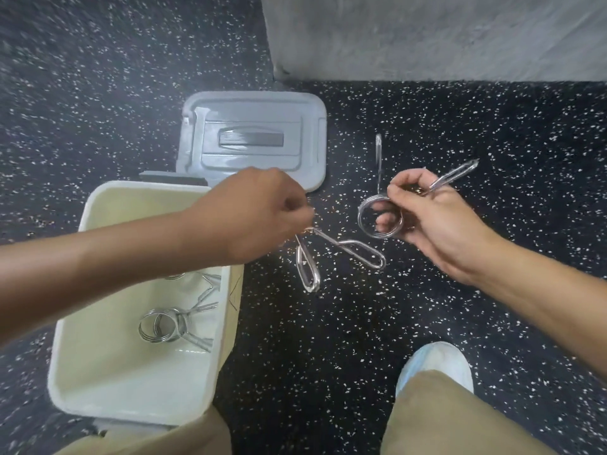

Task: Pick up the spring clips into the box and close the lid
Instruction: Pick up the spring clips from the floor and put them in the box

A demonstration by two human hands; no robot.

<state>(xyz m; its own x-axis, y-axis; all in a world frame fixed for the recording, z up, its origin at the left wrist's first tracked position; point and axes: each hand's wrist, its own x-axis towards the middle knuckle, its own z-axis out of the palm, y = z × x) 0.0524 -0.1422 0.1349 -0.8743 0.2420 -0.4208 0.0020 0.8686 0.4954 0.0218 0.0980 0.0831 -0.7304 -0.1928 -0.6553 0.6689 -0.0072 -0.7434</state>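
A cream plastic box (98,372) stands open on the speckled floor at the left, with several metal spring clips (164,325) lying inside. Its grey lid (253,139) lies flat on the floor just beyond it. My left hand (259,211) is closed on a spring clip (331,254) whose two handles hang down to the right of the box. My right hand (430,218) holds another spring clip (379,218) by its coil, handles pointing up and to the right.
A grey concrete block or wall (427,37) rises at the top right. My knees in tan trousers (443,418) and a white shoe (437,362) are at the bottom. Black speckled floor (328,339) lies between box and legs.
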